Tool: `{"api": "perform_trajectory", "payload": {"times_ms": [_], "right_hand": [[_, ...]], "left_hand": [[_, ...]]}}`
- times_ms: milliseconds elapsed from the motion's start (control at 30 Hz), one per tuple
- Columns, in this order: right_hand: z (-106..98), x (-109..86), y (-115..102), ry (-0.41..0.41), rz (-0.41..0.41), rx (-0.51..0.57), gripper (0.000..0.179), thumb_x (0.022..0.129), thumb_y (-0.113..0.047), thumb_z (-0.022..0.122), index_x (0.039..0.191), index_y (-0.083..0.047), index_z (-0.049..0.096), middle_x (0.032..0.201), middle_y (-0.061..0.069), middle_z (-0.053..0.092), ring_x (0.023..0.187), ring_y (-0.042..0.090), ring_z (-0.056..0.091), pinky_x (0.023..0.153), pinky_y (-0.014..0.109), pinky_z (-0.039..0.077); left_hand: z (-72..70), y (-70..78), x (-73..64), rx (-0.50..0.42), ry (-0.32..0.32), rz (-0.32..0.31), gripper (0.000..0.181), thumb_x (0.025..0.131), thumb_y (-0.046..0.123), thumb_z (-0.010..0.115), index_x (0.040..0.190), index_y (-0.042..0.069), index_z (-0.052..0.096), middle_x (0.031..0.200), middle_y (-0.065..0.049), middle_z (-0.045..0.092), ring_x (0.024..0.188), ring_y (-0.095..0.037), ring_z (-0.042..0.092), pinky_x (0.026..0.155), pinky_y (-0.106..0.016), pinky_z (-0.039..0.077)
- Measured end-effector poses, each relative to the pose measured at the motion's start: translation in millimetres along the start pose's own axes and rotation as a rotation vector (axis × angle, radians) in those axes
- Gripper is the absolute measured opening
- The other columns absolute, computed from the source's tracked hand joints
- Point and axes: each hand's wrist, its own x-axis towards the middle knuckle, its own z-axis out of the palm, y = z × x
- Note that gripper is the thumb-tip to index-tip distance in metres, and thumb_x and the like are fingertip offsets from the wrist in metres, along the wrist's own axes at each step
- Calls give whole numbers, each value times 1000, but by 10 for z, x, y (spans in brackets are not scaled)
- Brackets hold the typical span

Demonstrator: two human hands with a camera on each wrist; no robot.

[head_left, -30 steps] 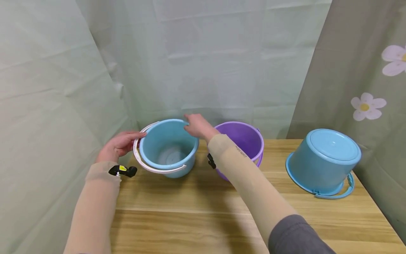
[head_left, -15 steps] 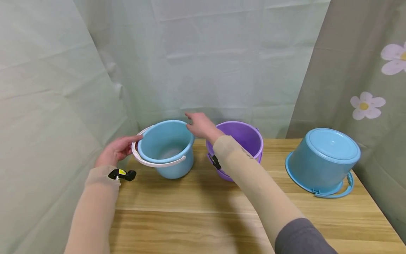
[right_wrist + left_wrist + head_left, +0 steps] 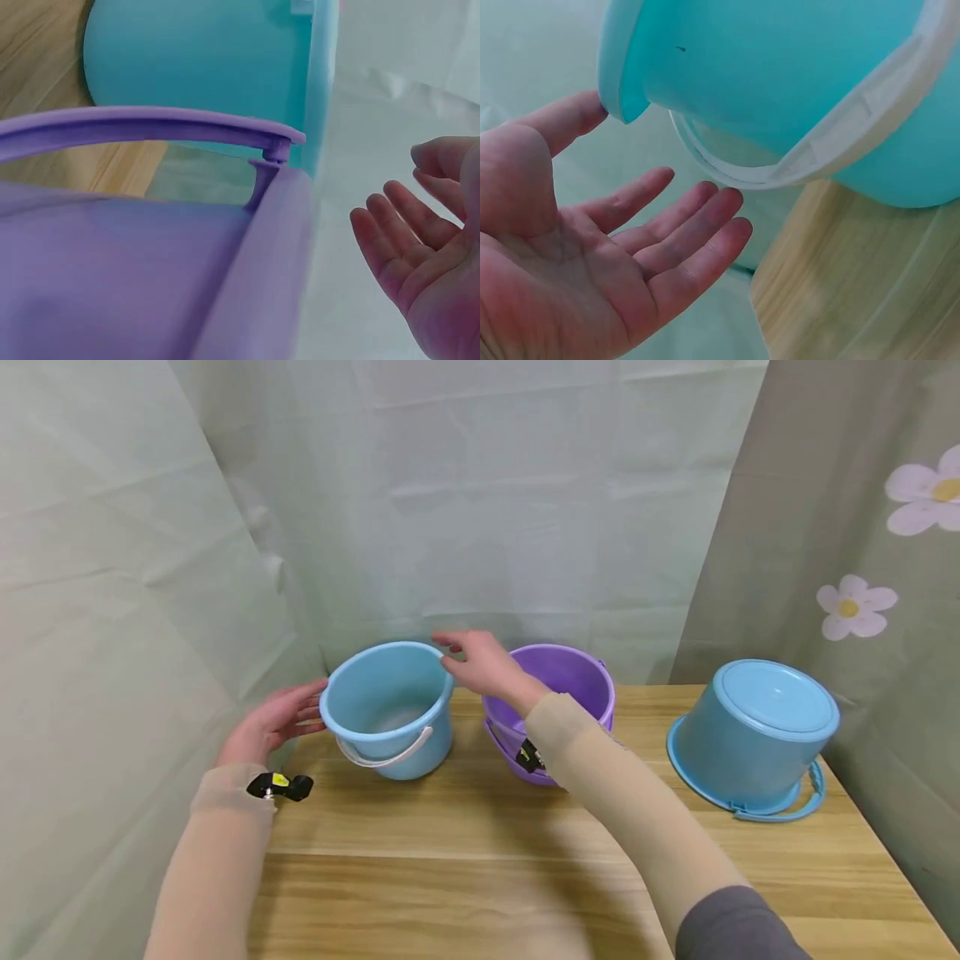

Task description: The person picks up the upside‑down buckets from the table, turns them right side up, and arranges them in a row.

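Note:
A light blue bucket point(image 3: 416, 767) stands upright at the left of the table, its white handle point(image 3: 840, 142) hanging low across its front. My left hand point(image 3: 281, 718) is at its left side with fingers spread. In the left wrist view the thumb touches the rim, while the other fingertips lie just below the handle. Over the bucket's right rim is my right hand point(image 3: 480, 662), fingers loosely bent with nothing in them. Beneath the right forearm stands a purple bucket point(image 3: 577, 681), partly covered; its purple handle point(image 3: 150, 124) shows in the right wrist view.
Farther right, another blue bucket point(image 3: 750, 735) sits upside down, tilted on its handle side. The wooden table point(image 3: 420, 893) meets hanging pale cloth point(image 3: 525, 527) at the back and left. A flowered curtain point(image 3: 795, 527) borders the right.
The white handle has dropped from beside the blue bucket's left rim to its front. My left fingers have come off the handle. The bucket has shifted slightly left; the right hand's fingers have loosened.

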Motion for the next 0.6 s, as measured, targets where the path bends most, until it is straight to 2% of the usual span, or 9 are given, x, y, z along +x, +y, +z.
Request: {"api": "perform_trajectory", "payload": {"times_ms": [133, 233, 300, 367, 467, 533, 600], "right_hand": [[-69, -132, 24, 43, -32, 88, 42, 107, -12, 59, 149, -10, 64, 148, 3, 65, 129, 23, 64, 104, 32, 55], [-127, -258, 51, 79, -47, 143, 38, 107, -11, 60, 144, -9, 68, 144, 3, 68, 125, 21, 66, 101, 32, 56], [-159, -358, 87, 111, -59, 173, 36, 107, -11, 61, 141, -9, 70, 141, 3, 70, 124, 20, 67, 100, 32, 57], [-191, -479, 135, 153, -64, 203, 33, 107, -12, 62, 138, -11, 73, 137, 1, 72, 121, 19, 69, 98, 32, 58], [-232, -682, 227, 222, -80, 236, 29, 106, -11, 64, 134, -11, 76, 132, 0, 74, 116, 16, 71, 97, 33, 59], [-260, -820, 290, 262, -89, 250, 28, 106, -10, 66, 131, -11, 77, 130, 2, 75, 114, 17, 72, 96, 35, 60], [-287, -946, 353, 293, -93, 257, 26, 105, -9, 67, 129, -11, 78, 128, 3, 76, 112, 17, 72, 94, 37, 60]], "left_hand": [[-24, -81, -8, 7, 16, 39, 50, 114, 44, 51, 149, 8, 48, 116, 10, 73, 104, -6, 71, 105, -42, 57], [9, -119, -81, 43, 83, 93, 66, 112, 49, 51, 158, 3, 40, 136, -3, 65, 107, -4, 68, 100, -35, 59], [80, -128, -170, 94, 193, 141, 77, 111, 52, 51, 164, -1, 31, 149, -13, 55, 112, -4, 64, 99, -31, 59], [196, -123, -272, 89, 335, 191, 76, 111, 49, 52, 165, -1, 30, 154, -17, 48, 116, -7, 61, 97, -26, 58], [414, -133, -428, -34, 577, 279, 62, 110, 36, 59, 161, 5, 44, 144, -8, 55, 117, -10, 58, 93, -22, 55], [564, -151, -508, -112, 703, 372, 53, 108, 27, 63, 155, 6, 53, 134, 0, 59, 115, -11, 58, 91, -22, 52], [707, -179, -567, -125, 798, 480, 46, 106, 21, 65, 149, 6, 59, 128, 2, 62, 113, -10, 57, 90, -21, 49]]}}
